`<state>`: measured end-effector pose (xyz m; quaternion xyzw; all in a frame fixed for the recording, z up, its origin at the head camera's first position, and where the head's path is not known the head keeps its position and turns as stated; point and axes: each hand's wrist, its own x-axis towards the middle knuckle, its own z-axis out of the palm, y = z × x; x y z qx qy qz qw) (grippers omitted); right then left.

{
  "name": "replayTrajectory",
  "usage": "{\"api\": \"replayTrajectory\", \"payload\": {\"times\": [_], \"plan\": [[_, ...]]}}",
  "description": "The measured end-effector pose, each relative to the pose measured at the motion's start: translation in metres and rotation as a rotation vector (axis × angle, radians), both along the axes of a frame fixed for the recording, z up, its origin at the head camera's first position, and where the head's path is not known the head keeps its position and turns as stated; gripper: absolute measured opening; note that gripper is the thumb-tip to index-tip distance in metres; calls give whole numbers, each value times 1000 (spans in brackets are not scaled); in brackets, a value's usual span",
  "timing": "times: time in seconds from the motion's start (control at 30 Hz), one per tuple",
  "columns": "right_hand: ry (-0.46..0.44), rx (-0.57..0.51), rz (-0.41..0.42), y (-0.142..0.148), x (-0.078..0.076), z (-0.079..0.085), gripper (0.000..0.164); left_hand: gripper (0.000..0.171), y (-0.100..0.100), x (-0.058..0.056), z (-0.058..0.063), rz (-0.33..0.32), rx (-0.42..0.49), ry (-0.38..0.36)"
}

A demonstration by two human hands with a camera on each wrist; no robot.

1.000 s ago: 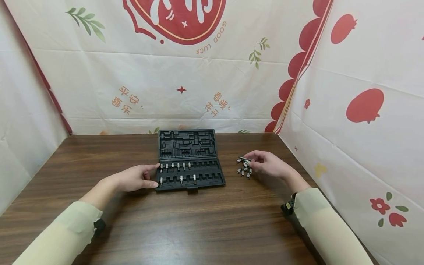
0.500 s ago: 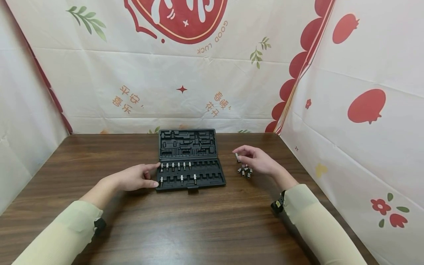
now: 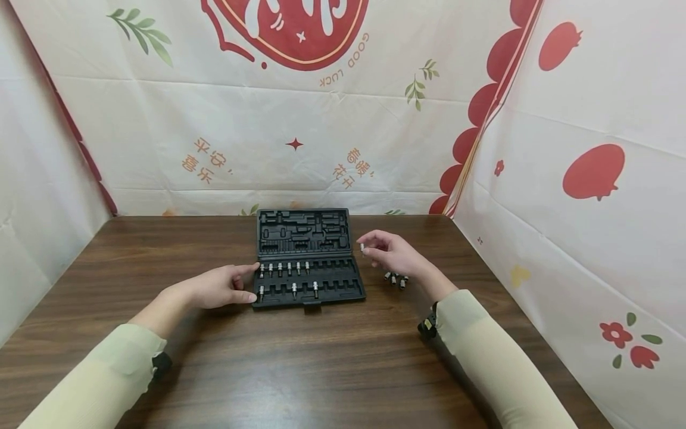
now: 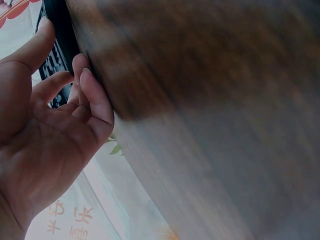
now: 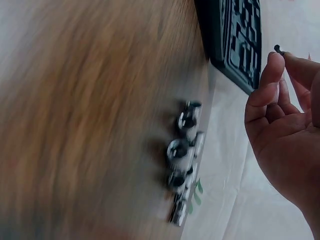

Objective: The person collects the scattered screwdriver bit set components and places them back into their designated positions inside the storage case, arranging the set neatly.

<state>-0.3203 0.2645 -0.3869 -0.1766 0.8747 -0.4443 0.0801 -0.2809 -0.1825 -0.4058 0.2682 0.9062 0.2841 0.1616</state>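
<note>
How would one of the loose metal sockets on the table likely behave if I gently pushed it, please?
A loose socket would probably roll, since its end looks round. It is likely stiff and rather heavy for its size, judging by the metallic shine. It may also bump others, as they lie close together.

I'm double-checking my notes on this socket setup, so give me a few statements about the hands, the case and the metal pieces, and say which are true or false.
1. The left hand touches the left side of the black case. True.
2. The black case is shut. False: it lies open.
3. The right hand pinches a small metal piece. True.
4. More pieces sit in the near row than in the far row. False: three near pieces, six far pieces.
5. Loose pieces lie on the table, right of the case. True.
</note>
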Motion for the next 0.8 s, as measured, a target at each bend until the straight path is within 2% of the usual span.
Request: {"api": "replayTrajectory", "payload": {"times": [0.17,0.8], "plan": [[20,39,28,-18,-6,-1,34,87,0,0,0,2,-2,-2],[38,147,133,-82,-19,-12,24,87,0,1,1,2,4,-13]]}}
